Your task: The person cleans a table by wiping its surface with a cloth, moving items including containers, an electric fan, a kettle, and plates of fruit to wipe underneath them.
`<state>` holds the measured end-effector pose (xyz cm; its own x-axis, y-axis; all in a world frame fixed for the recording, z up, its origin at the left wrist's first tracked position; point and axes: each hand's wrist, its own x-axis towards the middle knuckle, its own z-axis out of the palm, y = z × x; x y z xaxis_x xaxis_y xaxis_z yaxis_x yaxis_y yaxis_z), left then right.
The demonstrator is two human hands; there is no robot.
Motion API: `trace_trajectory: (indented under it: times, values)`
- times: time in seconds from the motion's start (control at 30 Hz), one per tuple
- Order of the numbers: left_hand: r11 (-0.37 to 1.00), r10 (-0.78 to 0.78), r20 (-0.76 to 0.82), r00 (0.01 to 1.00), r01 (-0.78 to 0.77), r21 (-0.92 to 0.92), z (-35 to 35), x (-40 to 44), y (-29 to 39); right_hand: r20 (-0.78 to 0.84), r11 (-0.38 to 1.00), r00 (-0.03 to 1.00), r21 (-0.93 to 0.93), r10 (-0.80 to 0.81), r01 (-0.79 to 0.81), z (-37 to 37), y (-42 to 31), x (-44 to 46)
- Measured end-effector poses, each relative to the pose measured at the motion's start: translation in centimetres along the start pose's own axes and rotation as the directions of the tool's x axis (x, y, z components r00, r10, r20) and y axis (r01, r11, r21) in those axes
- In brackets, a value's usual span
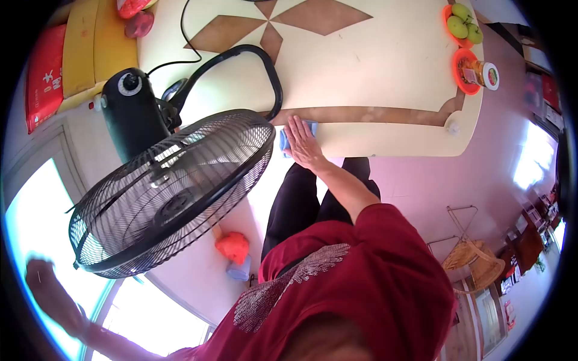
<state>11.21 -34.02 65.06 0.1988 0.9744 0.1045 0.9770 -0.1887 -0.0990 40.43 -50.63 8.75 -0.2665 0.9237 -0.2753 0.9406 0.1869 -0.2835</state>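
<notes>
My right hand [303,143] lies flat with its fingers stretched out on a folded blue cloth [312,127]. It presses the cloth against the cream table [373,138], at the front edge beside the brown inlaid border. Far to the lower left, my left hand [48,289] is raised in front of the bright window, beyond the fan's cage. Motion blur and backlight hide its fingers. Between my two hands stands a black fan [174,198]; its round wire cage leans over the table's near left edge.
On the table's right are an orange dish of green fruit [460,24] and an orange dish [460,75] with a tipped jar [481,75]. Red and yellow boxes [78,54] stand at upper left. A black cord [183,36] crosses the tabletop. A wicker chair [472,262] stands behind right.
</notes>
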Motion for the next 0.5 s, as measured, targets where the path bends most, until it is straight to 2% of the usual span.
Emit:
trace_trajectory:
  times: [0.07,0.1,0.13,0.17,0.2,0.23,0.27,0.3,0.33,0.37,0.4,0.43,0.47,0.5]
  values:
    - [0.968,0.031,-0.081,0.996,-0.050,-0.245,-0.9,-3.8,4.4,-0.069,0.998,0.996,0.017,-0.061,0.063,1.5,0.8,-0.2]
    - [0.869,0.077,-0.033,0.996,-0.083,-0.487,-0.5,-5.2,6.9,-0.102,0.995,0.991,0.024,-0.092,0.095,2.2,1.2,-0.4]
    - [0.634,0.165,0.044,0.985,-0.072,-0.770,0.9,-6.8,10.2,-0.121,0.989,0.986,0.074,-0.115,0.124,2.8,2.0,-0.8]
    - [0.361,0.247,0.132,0.960,0.036,-0.932,2.7,-8.0,13.4,-0.117,0.993,0.991,0.087,-0.071,0.082,3.0,3.3,-1.8]
    - [0.165,0.304,0.234,0.924,0.191,-0.968,4.8,-9.0,16.1,-0.110,0.995,0.994,0.099,-0.021,0.032,3.0,5.2,-3.3]
    - [0.050,0.336,0.336,0.880,0.340,-0.939,7.0,-10.1,18.2,-0.104,0.994,0.994,0.105,0.032,-0.021,2.8,7.6,-4.8]
    - [0.032,0.335,0.448,0.829,0.465,-0.885,9.3,-11.0,19.6,-0.096,0.990,0.989,0.102,0.112,-0.102,2.6,10.2,-6.7]
    - [0.096,0.305,0.571,0.762,0.572,-0.815,12.0,-11.8,20.3,-0.088,0.979,0.979,0.097,0.186,-0.178,1.8,13.2,-8.6]
    - [0.237,0.257,0.681,0.685,0.639,-0.732,15.2,-12.7,20.3,-0.029,0.958,0.959,0.074,0.281,-0.278,0.6,15.9,-10.5]
    - [0.368,0.203,0.778,0.595,0.690,-0.623,18.4,-13.5,20.3,-0.172,0.949,0.933,0.063,0.315,-0.309,1.0,18.9,-12.8]
    - [0.210,0.049,0.846,0.531,0.823,-0.529,22.3,-15.5,20.6,-0.253,0.925,0.890,0.065,0.378,-0.375,1.3,22.1,-14.8]
    - [0.022,-0.087,0.902,0.423,0.906,-0.423,25.5,-17.6,20.8,-0.268,0.874,0.842,0.000,0.468,-0.486,1.5,24.8,-16.8]
    - [-0.058,-0.102,0.929,0.356,0.930,-0.363,27.4,-19.2,20.7,-0.343,0.839,0.783,0.027,0.518,-0.543,1.7,27.1,-18.7]
    - [-0.141,-0.110,0.950,0.291,0.942,-0.304,29.0,-20.4,20.5,-0.418,0.747,0.659,0.077,0.626,-0.661,1.4,28.2,-19.5]
